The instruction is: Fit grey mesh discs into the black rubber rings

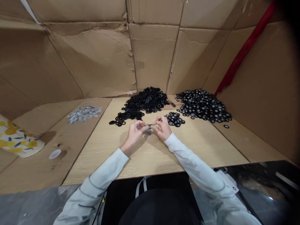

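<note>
My left hand [136,132] and my right hand [162,127] meet over the middle of the board, fingertips pinched on a small black ring [150,126] between them. Whether a grey disc sits inside that ring cannot be made out. Just behind my hands spreads a large heap of black rings [147,98], with some loose ones trailing to the left. Close to my right hand lies a small cluster of black rings with grey centres [174,119]. A bigger pile of such filled rings [203,104] stands at the back right.
Flat grey discs [83,114] lie in a pile at the left. A floral-patterned container [20,139] and a white round lid-like piece [55,154] are further left. A small dark tool [172,103] lies between the heaps. Cardboard walls [100,59] enclose the back and sides; red cloth [246,50] hangs right.
</note>
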Motion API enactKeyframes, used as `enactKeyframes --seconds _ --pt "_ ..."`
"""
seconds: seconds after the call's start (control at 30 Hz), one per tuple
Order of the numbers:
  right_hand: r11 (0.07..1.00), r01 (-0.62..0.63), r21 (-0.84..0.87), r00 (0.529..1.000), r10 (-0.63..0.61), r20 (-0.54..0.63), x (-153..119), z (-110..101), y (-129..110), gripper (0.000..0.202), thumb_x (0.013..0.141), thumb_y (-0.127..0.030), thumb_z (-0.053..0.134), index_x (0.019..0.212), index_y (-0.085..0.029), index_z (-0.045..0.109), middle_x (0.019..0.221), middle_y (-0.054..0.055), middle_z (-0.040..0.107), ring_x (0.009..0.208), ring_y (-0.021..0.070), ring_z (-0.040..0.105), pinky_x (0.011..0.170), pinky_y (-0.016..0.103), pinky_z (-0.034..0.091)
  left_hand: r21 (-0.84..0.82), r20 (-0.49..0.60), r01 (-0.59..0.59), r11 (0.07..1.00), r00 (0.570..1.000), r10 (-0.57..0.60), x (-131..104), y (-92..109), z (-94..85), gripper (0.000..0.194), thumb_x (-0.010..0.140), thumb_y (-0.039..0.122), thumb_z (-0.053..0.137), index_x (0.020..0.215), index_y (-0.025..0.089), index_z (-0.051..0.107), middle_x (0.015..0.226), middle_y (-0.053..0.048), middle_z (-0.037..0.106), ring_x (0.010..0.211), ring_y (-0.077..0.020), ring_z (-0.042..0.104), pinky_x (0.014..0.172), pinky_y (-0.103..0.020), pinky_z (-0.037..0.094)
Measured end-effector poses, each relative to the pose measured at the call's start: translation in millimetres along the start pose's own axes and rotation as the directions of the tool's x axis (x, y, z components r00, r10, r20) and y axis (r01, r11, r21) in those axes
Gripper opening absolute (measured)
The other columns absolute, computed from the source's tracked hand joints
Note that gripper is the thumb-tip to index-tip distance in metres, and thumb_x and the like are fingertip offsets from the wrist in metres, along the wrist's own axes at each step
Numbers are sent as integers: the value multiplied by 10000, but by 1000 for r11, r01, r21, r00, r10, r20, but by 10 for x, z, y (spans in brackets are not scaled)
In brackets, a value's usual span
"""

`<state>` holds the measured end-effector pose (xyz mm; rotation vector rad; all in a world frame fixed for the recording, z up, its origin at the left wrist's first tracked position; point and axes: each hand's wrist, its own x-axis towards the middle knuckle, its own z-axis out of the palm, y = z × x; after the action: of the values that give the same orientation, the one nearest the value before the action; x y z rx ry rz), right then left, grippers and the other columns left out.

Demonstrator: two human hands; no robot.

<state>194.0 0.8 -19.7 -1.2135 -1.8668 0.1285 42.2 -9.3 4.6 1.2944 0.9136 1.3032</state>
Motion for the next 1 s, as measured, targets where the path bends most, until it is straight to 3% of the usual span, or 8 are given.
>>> enactKeyframes --seconds 0.13,0.27,0.4,0.53,0.67,0.73,0.87,1.0 --pt "996 16 -86 1000 -18 -24 -20 29 -41 174 781 -287 520 727 -174 641 837 72 442 849 224 410 778 381 350 17 -14 -43 999 999 43 4 -26 8 154 559 175 714 599 170 565 619 4 594 577 -110 547 574 -246 449" --pt "961 132 -244 991 -128 29 -35 37 -74 157 774 -190 485 796 -154 636 911 116 478 891 251 392 758 398 339 70 7 -31 997 1000 30 14 -45 12 142 578 190 711 683 160 622 700 -26 637 637 -130 584 634 -268 467" --pt "969 187 -163 982 -184 29 -22 47 -62 147 767 -172 487 803 -153 629 977 125 488 938 254 402 821 427 339 40 41 48 998 998 -50 45 -59 -2 225 570 219 728 763 133 650 768 -58 658 661 -144 608 652 -281 476" --pt "975 33 218 999 -26 -37 15 45 -35 120 750 -259 560 761 -171 641 1010 97 474 987 221 452 864 386 371 -154 -12 125 980 992 -129 79 -81 -1 280 532 211 757 767 125 631 761 -46 647 624 -122 605 642 -270 479" --pt "854 -178 488 983 127 135 42 30 -26 214 665 -369 666 810 -212 675 1053 71 488 1044 220 473 837 364 397 -254 -48 123 959 989 -140 95 -107 4 300 516 198 770 769 124 626 766 -39 642 627 -111 603 609 -235 469" --pt "811 -237 535 971 180 156 49 45 -20 243 636 -402 684 795 -218 685 1041 65 504 1039 220 483 829 363 399 -255 -53 124 959 989 -142 90 -110 8 294 520 202 770 768 125 631 771 -36 641 616 -106 601 602 -231 467" --pt "776 -282 565 951 302 61 66 102 16 229 634 -416 667 653 -188 674 943 65 527 944 208 523 818 371 405 -264 2 170 949 984 -176 48 -70 30 298 546 221 759 808 131 648 876 -64 652 663 -134 624 677 -289 489" --pt "796 -295 529 943 332 27 72 108 38 186 629 -371 665 617 -186 655 896 57 533 906 207 530 804 377 416 -117 74 156 981 986 -148 22 5 32 346 565 205 744 894 137 664 938 -104 665 766 -177 633 748 -320 476"
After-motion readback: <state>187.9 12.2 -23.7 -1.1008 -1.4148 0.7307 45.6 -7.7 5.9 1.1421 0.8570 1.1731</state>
